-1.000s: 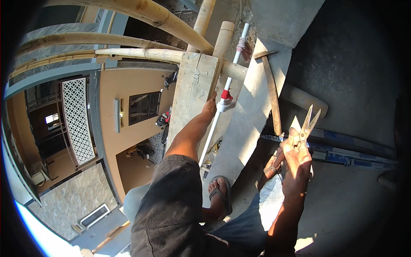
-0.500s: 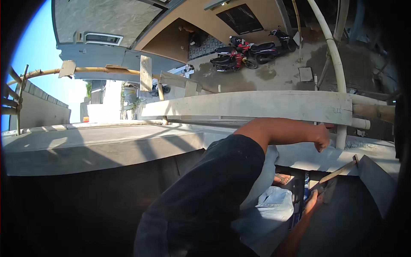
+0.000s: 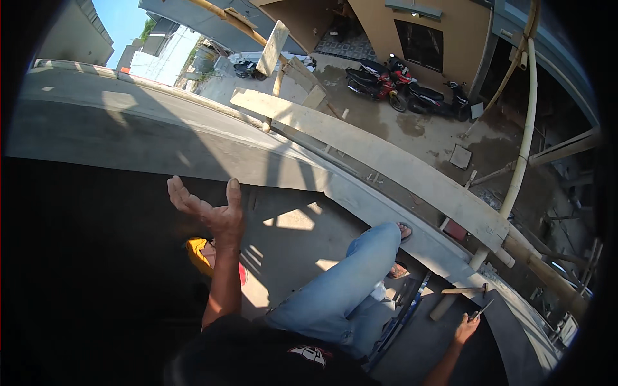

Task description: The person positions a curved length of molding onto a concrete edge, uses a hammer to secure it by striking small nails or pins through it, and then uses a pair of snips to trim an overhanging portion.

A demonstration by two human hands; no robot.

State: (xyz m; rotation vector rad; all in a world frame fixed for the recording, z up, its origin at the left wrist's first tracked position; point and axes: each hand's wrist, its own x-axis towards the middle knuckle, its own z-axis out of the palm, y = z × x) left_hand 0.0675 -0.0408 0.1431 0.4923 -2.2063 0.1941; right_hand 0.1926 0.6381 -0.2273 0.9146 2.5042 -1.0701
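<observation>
My left hand (image 3: 215,209) is raised with palm up and fingers spread, holding nothing. Under it lies a yellow and red object (image 3: 198,256), partly hidden by my forearm; its kind is unclear. At the lower right, my right hand (image 3: 465,329) is closed round a slim grey metal tool (image 3: 480,311), too small to name. A hammer (image 3: 462,291) with a wooden handle rests just beyond that hand, beside a short wooden piece (image 3: 443,307). Between my bent legs (image 3: 347,273) and the right hand stretches a long blue-edged bar (image 3: 407,315).
A concrete ledge (image 3: 412,225) runs diagonally past my feet. Beyond it, a long plank (image 3: 367,151) is set along bamboo scaffolding (image 3: 524,141). Far below is a yard with parked motorbikes (image 3: 380,80). A dark grey panel (image 3: 515,334) stands right of my right hand.
My left arm has swung back from the plank's right end to the left, its hand opening. The right hand has shifted away from the hammer's handle end with the metal tool. The view has turned.
</observation>
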